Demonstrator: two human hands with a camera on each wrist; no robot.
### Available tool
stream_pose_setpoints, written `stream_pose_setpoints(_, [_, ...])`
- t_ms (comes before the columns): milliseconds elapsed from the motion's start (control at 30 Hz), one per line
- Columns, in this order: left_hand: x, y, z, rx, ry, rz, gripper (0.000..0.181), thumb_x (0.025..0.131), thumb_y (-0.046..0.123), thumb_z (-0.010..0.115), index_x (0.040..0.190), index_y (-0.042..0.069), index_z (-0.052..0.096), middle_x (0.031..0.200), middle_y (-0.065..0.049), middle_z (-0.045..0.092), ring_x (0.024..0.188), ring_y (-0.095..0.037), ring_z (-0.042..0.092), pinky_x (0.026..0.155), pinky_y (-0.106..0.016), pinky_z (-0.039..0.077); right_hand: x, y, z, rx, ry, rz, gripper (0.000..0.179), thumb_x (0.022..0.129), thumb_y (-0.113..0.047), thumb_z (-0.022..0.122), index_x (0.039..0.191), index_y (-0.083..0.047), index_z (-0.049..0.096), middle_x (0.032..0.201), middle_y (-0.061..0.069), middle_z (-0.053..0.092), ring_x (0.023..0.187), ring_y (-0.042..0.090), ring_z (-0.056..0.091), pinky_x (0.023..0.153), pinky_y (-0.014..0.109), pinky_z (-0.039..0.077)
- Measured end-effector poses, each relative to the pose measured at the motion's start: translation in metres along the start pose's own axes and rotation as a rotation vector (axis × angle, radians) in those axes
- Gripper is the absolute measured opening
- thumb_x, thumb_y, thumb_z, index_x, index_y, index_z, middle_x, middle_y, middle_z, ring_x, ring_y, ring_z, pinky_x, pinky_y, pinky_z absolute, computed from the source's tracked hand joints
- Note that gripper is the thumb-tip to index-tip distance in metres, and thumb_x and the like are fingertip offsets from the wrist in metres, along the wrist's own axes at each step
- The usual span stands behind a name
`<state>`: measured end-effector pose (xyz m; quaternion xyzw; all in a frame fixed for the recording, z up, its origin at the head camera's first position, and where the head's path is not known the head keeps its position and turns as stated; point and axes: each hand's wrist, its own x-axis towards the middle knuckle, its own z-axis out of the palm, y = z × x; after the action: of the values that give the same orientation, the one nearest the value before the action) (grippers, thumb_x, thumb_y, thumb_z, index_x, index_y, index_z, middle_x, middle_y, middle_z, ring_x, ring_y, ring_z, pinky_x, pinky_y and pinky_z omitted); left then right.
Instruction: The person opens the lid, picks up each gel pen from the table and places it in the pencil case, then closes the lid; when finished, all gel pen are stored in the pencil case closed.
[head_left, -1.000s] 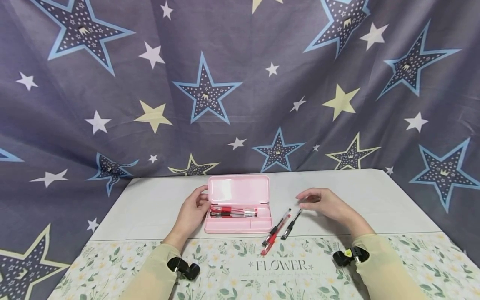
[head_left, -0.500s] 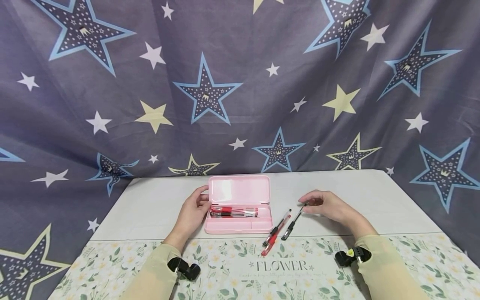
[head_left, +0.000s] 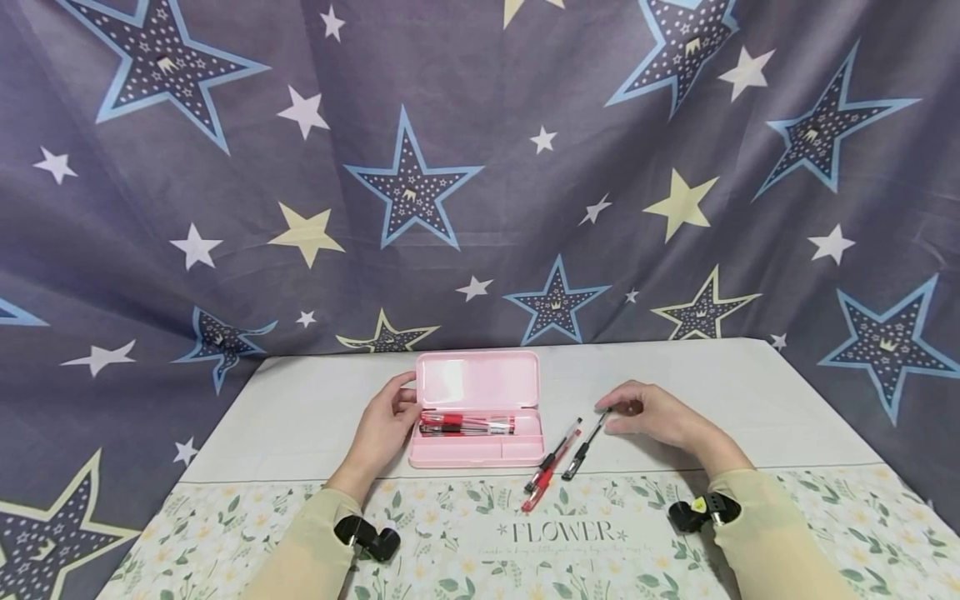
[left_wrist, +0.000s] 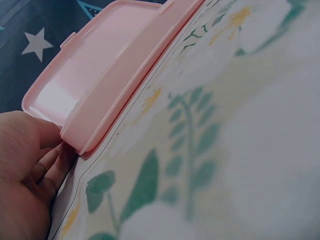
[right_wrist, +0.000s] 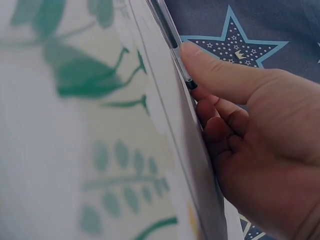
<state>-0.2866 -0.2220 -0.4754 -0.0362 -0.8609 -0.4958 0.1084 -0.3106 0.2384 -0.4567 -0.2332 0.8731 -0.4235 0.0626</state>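
Note:
An open pink pencil case (head_left: 456,451) lies on the table, its lid (head_left: 480,379) tipped back. Red and black gel pens (head_left: 467,424) fill its rear compartment. My left hand (head_left: 381,432) holds the case by its left end; in the left wrist view the thumb is at the corner and the other fingers curl below it. To the right of the case, my right hand (head_left: 654,414) pinches the far end of a black gel pen (head_left: 585,447) between thumb and fingers. The pen's gripped end (right_wrist: 186,75) shows in the right wrist view.
Beside that pen lie another black gel pen (head_left: 553,457) and a red gel pen (head_left: 542,490), side by side. A flowered cloth (head_left: 570,575) covers the near part of the white table (head_left: 712,367). A star-patterned curtain (head_left: 480,167) hangs behind.
My right hand has shifted slightly right and taken hold of the black pen's far end, which has moved a little up and right. My left hand and the case have stayed put.

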Motion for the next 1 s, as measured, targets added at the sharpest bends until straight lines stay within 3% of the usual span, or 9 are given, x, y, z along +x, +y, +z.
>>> stream_pose_setpoints(533, [-0.0015,0.0022,0.0001,0.009,0.001,-0.007,0.057,0.106,0.001,0.068,0.161,0.008,0.053,0.12,-0.012,0.076,0.106,-0.024,0.072,0.103,-0.047,0.053,-0.0004,-0.0013,0.0033,-0.048,0.006,-0.05,0.018,0.094,-0.01,0.088,0.111,-0.008,0.082,0.113,0.008,0.07,0.095,0.02,0.054,0.081,0.028,0.044])
stream_pose_setpoints(733, [-0.0014,0.0021,-0.0001,0.006,-0.002,-0.004,0.057,0.107,0.001,0.068,0.161,0.008,0.053,0.121,-0.012,0.076,0.106,-0.024,0.073,0.101,-0.047,0.053,-0.0006,-0.0012,0.0035,-0.085,-0.019,-0.063,0.01,0.097,-0.011,0.086,0.105,-0.012,0.08,0.113,0.005,0.067,0.101,0.022,0.057,0.088,0.03,0.047])
stream_pose_setpoints(1000, [-0.0018,0.0022,0.0,0.007,-0.002,0.003,0.057,0.107,0.001,0.068,0.161,0.007,0.053,0.12,-0.012,0.076,0.105,-0.024,0.073,0.101,-0.046,0.054,-0.0031,-0.0015,0.0016,-0.1,-0.059,-0.071,0.011,0.098,-0.016,0.086,0.099,-0.015,0.075,0.11,0.003,0.061,0.096,0.022,0.054,0.086,0.032,0.046])
